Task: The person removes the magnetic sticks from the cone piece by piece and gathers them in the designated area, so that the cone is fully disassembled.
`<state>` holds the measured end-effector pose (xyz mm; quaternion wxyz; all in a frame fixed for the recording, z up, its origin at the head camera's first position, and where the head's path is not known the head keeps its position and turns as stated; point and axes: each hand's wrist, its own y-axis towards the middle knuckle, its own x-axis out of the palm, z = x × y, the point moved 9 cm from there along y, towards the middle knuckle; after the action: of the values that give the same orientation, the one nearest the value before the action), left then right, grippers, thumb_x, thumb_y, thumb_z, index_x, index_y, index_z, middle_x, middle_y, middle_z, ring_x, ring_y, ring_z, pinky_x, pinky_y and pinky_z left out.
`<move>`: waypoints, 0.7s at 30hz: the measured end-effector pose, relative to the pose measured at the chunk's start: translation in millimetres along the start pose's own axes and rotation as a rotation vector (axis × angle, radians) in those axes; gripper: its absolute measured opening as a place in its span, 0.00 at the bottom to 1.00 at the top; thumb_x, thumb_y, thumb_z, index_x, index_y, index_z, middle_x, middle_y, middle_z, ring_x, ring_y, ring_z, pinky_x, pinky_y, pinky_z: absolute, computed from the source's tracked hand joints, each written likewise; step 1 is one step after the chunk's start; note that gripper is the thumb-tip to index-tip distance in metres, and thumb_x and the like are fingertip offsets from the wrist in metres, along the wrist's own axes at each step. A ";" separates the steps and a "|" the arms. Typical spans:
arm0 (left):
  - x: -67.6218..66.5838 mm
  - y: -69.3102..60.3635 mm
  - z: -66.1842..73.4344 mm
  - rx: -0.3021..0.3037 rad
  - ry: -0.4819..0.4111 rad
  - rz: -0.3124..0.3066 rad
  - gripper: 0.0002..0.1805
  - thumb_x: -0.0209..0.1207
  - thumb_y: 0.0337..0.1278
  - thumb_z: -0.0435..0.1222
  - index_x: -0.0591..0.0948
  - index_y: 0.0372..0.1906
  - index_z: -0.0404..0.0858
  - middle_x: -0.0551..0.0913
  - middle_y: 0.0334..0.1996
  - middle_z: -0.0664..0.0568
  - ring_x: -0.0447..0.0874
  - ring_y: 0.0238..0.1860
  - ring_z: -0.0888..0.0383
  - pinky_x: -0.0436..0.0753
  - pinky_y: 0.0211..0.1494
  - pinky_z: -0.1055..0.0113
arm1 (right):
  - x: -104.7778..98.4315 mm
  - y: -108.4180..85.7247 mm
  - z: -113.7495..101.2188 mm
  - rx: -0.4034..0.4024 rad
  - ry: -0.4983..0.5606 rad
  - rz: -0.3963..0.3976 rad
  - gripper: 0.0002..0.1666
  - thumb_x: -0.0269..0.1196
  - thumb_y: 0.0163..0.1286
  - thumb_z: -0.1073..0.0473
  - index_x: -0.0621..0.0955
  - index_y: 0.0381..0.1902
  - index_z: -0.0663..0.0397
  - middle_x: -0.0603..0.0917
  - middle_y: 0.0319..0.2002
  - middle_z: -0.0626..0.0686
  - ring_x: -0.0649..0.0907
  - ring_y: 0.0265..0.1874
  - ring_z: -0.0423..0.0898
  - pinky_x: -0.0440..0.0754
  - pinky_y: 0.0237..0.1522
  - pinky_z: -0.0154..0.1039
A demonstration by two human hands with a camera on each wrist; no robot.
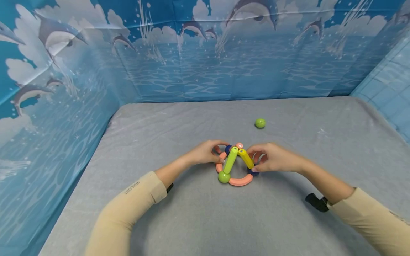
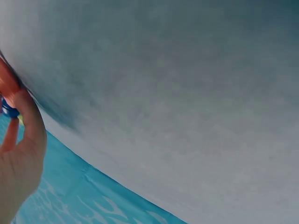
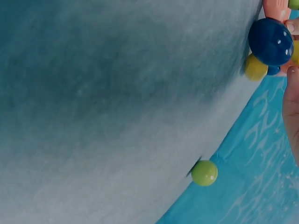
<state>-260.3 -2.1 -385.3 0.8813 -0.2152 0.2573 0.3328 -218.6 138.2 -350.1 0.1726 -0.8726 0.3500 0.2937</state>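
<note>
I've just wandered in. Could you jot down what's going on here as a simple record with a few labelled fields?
Worker: a person, bare-handed, beige sleeves
Left hand: holds the left coral curve
Right hand: holds the yellow stick near a dark blue ball
Build: the lime stick leans up from a green ball; the front coral curve lies beside that ball
Stick tops: close together; contact unclear
Loose piece: second green ball, beyond the build
Surface: grey cloth
Backdrop: blue dolphin sheet

On my remote feed, I see a stick-and-ball construction (image 1: 230, 160) on the table (image 1: 208, 220), between the left hand (image 1: 205, 153) and right hand (image 1: 274, 157); a loose ball (image 1: 260, 123) lies behind, slightly right, before the backdrop (image 1: 205, 74).
</note>
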 end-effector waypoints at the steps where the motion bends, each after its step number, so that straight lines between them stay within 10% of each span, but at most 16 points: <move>1: 0.1 1.5 0.4 0.011 0.000 -0.016 0.33 0.63 0.55 0.32 0.67 0.66 0.40 0.77 0.42 0.46 0.79 0.31 0.61 0.76 0.37 0.70 | 0.4 0.5 -0.6 0.000 -0.011 0.003 0.23 0.68 0.56 0.64 0.77 0.51 0.59 0.80 0.41 0.49 0.79 0.38 0.49 0.79 0.42 0.41; 9: 4.1 10.8 -4.4 0.042 -0.098 -0.149 0.35 0.62 0.55 0.31 0.64 0.69 0.40 0.79 0.42 0.44 0.79 0.31 0.56 0.75 0.35 0.70 | 6.9 3.9 -3.9 -0.048 -0.144 0.032 0.17 0.69 0.55 0.65 0.78 0.43 0.53 0.80 0.37 0.44 0.79 0.36 0.42 0.80 0.38 0.37; 21: 4.5 17.1 -9.3 0.048 -0.133 -0.167 0.34 0.62 0.56 0.30 0.64 0.68 0.41 0.80 0.39 0.47 0.78 0.28 0.57 0.74 0.34 0.71 | 6.0 0.5 -4.4 -0.090 -0.181 0.112 0.15 0.71 0.54 0.65 0.74 0.33 0.49 0.80 0.32 0.43 0.80 0.32 0.38 0.80 0.34 0.34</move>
<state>-272.2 6.6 -398.7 0.9260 -0.1920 0.1874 0.2656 -213.7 132.6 -350.6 0.1475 -0.8285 0.3677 0.3957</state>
